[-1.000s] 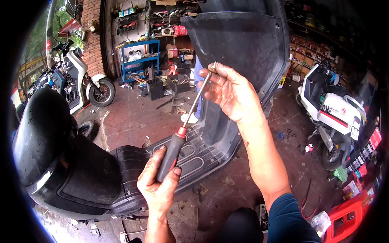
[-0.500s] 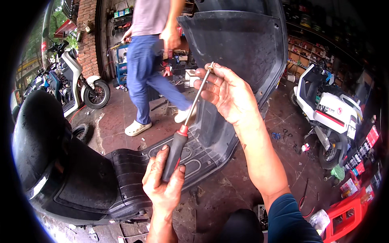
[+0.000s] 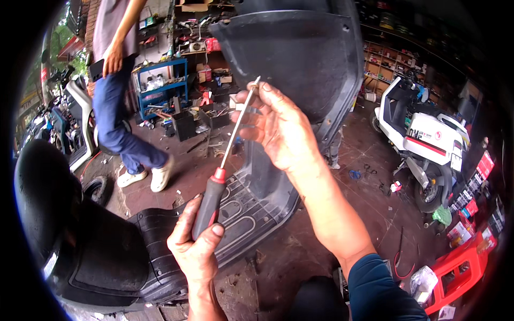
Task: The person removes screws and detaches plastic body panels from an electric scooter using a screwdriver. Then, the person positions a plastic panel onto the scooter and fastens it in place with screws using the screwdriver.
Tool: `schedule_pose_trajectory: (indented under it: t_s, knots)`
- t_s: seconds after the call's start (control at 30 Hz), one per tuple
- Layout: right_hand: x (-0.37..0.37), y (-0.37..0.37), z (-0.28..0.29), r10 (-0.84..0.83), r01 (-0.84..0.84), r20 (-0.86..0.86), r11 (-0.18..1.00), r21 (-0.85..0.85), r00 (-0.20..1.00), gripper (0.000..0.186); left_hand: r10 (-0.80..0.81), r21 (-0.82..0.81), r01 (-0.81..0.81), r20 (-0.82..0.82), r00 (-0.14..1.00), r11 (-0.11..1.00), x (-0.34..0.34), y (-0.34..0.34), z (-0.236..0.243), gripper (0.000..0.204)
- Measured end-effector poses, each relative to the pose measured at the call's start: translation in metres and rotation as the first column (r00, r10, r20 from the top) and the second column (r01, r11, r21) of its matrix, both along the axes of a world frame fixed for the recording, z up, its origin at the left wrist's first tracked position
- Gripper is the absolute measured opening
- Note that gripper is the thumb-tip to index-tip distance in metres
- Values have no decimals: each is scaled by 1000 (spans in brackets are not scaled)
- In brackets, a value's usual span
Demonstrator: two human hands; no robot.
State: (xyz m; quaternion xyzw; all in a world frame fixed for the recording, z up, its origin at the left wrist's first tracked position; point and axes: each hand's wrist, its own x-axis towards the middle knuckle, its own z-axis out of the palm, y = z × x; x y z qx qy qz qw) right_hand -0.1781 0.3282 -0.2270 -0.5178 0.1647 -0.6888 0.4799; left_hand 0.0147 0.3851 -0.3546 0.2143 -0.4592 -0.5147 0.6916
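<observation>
A dark grey scooter body [image 3: 160, 251] fills the lower left and centre of the view, its black seat [image 3: 43, 198] at the left and its ribbed footboard [image 3: 243, 208] running toward the middle. The upright front panel [image 3: 300, 59] of the same scooter rises behind the hands and takes up the upper centre.

A white scooter [image 3: 428, 139] stands at the right, well apart from the work. Another white scooter [image 3: 75, 123] is parked at the left edge. A person in blue trousers [image 3: 120, 128] and pale shoes walks between that scooter and a blue shelf rack [image 3: 160, 88] loaded with parts. A red plastic crate [image 3: 460, 267] sits at the lower right on the stained brick floor [image 3: 375, 214].

The right hand [image 3: 284, 131] is raised in front of the front panel, palm turned toward the camera. Its fingertips are pressed together around the upper end of the screwdriver shaft, pinching it near the tip.

The left hand [image 3: 198, 251] is below it, over the footboard, closed in a fist around the lower part of the handle.

The screwdriver [image 3: 219, 176] runs on a slant between the two hands: grey and red handle low at the left hand, thin metal shaft rising to the right hand. Whether anything small sits at the tip cannot be told.
</observation>
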Motion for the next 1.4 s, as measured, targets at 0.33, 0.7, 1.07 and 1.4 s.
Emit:
schedule_pose_trajectory:
  t_s: [0.33,0.7,1.07,1.4]
  knots:
    - [-29,13,9,40,-39,-50,999,33,998,78,55,-352,24,211,976,936,4,-12,74,65]
    - [-28,24,8,153,-164,97,979,117,983,74,-4,-410,116,263,965,905,-3,-21,106,55]
    - [-26,24,-95,-486,544,-440,839,8,755,29,356,-397,-135,561,747,908,86,-24,-19,59]
    - [-21,1,-90,-693,668,-460,701,-249,555,42,339,-128,-321,158,927,938,102,-11,-36,53]
